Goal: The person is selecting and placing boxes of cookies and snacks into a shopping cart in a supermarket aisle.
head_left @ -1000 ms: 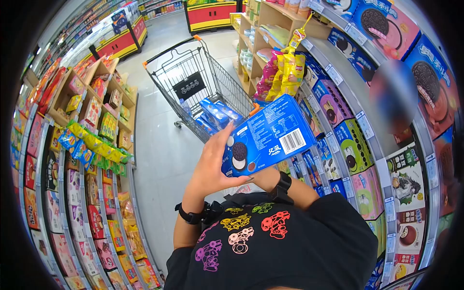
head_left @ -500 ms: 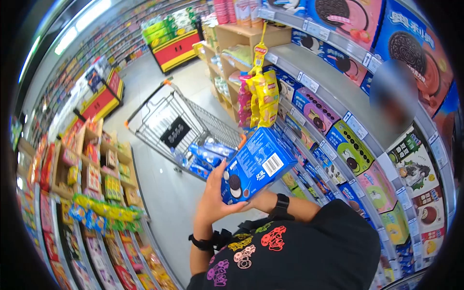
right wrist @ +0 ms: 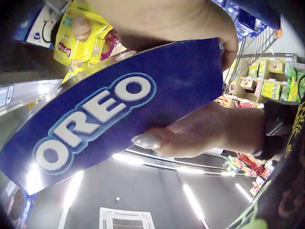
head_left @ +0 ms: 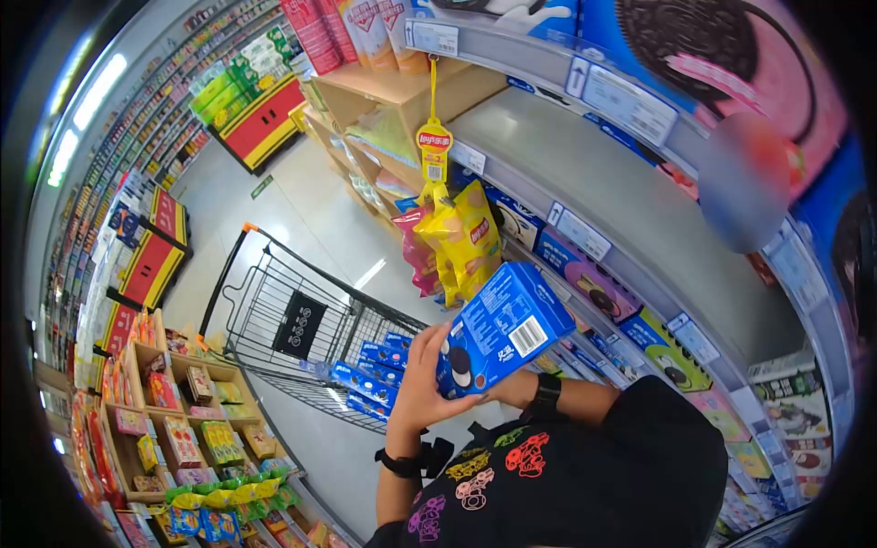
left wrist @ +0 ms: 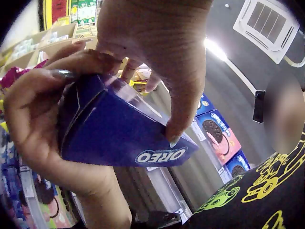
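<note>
A blue Oreo box point(head_left: 502, 329) is held up in front of my chest, its barcode side towards the head camera. My left hand point(head_left: 429, 379) grips the box's near left end, fingers curled round the edge. My right hand point(head_left: 513, 387) holds it from underneath and is mostly hidden by the box; a black watch sits on that wrist. In the left wrist view the box point(left wrist: 119, 136) sits between both hands, with my left hand point(left wrist: 157, 57) pinching it from above. In the right wrist view the OREO lettering on the box point(right wrist: 109, 109) faces the camera and the left thumb presses its lower edge.
A wire shopping cart point(head_left: 292, 320) stands on the aisle floor ahead to the left, with several blue packs point(head_left: 365, 374) inside. Shelves of cookie boxes point(head_left: 594, 292) run along the right. Yellow chip bags point(head_left: 466, 237) hang from a strip. Snack racks point(head_left: 183, 429) line the left.
Both hands keep hold of the box. The head view has swung up towards the upper shelves, so the cart and the box now sit lower in the frame.
</note>
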`<state>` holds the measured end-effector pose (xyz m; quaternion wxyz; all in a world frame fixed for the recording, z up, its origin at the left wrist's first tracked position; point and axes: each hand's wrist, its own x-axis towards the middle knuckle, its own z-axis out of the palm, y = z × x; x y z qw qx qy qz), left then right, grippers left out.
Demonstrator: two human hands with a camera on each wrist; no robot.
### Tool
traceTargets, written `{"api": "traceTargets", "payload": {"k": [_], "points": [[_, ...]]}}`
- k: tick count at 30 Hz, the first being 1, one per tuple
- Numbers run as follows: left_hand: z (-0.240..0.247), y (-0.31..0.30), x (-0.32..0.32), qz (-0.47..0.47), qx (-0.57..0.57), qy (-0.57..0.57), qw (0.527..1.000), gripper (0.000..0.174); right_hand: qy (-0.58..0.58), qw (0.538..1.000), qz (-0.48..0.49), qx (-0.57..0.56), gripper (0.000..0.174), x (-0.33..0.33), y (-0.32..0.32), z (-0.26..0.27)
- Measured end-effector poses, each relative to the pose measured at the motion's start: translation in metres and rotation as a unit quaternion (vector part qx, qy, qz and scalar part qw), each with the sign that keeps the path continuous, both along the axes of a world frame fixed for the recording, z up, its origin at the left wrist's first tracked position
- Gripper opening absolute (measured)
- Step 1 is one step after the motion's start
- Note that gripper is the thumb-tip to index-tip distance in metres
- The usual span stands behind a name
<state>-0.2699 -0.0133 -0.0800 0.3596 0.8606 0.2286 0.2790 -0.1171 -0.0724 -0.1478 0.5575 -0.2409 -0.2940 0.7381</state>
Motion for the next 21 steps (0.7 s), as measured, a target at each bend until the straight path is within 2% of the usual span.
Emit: {"api": "traceTargets", "payload": {"k": [4,5,7,8,9,11,12,15,18,20,21], "points": [[0.005,0.030,0.012,0.018,0.035,-0.010,0.999,0.099,-0.085,0.994,-0.001,0.061,0.066,0.016,0.036,0.010],[0.006,0.033,0.009,0.025,0.040,-0.016,0.999,0.098,-0.135,0.987,-0.004,0.087,0.066,0.019,0.041,0.007],[0.008,0.037,0.000,0.043,0.052,-0.031,0.997,0.098,-0.298,0.942,-0.005,0.153,0.058,0.017,0.050,0.013],[0.008,0.037,-0.006,0.044,0.051,-0.034,0.997,0.098,-0.225,0.972,0.009,0.065,0.057,0.011,0.051,0.018],[0.008,0.035,-0.014,0.048,0.052,-0.031,0.997,0.098,-0.150,0.988,0.021,-0.023,0.059,-0.003,0.048,0.050],[0.009,0.032,-0.032,0.051,0.058,-0.026,0.997,0.098,-0.084,0.989,0.011,-0.121,0.060,-0.029,0.038,0.089],[0.009,0.029,-0.043,0.045,0.052,-0.024,0.997,0.099,-0.018,0.989,0.010,-0.143,0.060,-0.038,0.035,0.083],[0.004,0.021,-0.075,0.022,0.022,-0.023,0.999,0.102,0.197,0.970,0.045,-0.133,0.058,-0.063,0.029,0.021],[-0.008,0.013,-0.103,-0.016,-0.023,-0.021,0.999,0.109,0.382,0.910,0.128,-0.097,0.057,-0.091,0.018,-0.026],[-0.016,0.006,-0.117,-0.028,-0.045,0.004,0.999,0.111,0.465,0.864,0.175,-0.085,0.056,-0.109,0.010,-0.046],[-0.016,0.003,-0.122,-0.035,-0.053,0.017,0.998,0.113,0.478,0.856,0.180,-0.081,0.056,-0.115,0.007,-0.056]]}}
